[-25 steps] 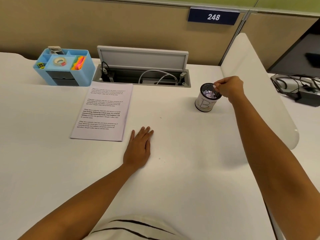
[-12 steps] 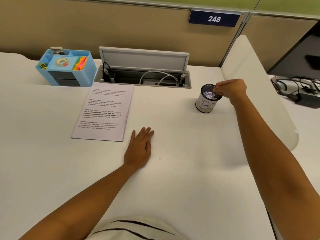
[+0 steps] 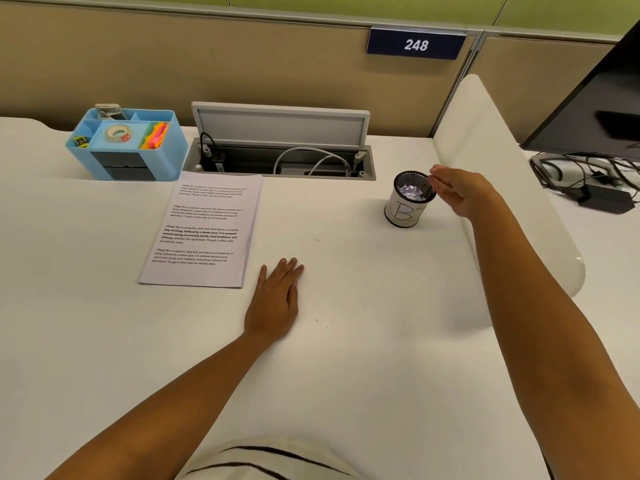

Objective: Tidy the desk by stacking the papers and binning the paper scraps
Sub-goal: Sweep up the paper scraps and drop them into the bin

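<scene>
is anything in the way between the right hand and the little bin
Nothing visible. The right hand hovers at the rim of the bin, fingers loosely extended over its open top. Paper scraps lie inside; no lid covers it.

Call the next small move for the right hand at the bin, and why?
Probably draw the right hand back from the bin. Its fingers look loosened at the rim with no scrap visible in them, scraps lie inside, the papers sit stacked, and I see no loose scraps on the desk.
</scene>
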A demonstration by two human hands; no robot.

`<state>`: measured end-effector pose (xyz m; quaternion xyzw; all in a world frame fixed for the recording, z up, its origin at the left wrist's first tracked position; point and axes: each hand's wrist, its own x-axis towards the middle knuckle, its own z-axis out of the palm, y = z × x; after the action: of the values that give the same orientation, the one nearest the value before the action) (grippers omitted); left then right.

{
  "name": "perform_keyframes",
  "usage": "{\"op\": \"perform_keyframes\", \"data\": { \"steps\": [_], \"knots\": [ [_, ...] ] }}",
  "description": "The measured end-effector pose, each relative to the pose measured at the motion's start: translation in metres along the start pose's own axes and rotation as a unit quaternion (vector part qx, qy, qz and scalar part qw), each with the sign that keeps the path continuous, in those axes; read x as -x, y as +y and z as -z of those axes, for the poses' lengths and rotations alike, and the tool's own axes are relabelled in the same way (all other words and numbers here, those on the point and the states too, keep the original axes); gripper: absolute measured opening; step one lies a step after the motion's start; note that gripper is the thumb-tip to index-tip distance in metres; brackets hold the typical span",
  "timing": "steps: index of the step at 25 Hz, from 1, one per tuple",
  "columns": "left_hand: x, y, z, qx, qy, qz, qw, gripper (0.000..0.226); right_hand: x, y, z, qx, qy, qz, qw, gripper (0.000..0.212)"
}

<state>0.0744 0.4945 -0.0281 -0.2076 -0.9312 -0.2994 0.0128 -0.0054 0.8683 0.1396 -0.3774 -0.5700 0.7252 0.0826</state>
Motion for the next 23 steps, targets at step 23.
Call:
{"op": "perform_keyframes", "data": {
  "steps": [23],
  "knots": [
    [-0.002, -0.005, 0.027, 0.368, 0.015, 0.13, 0.92, 0.045, 0.164, 0.209, -0.04, 0.506, -0.336, 0.247, 0.755, 0.018]
  ]
}}
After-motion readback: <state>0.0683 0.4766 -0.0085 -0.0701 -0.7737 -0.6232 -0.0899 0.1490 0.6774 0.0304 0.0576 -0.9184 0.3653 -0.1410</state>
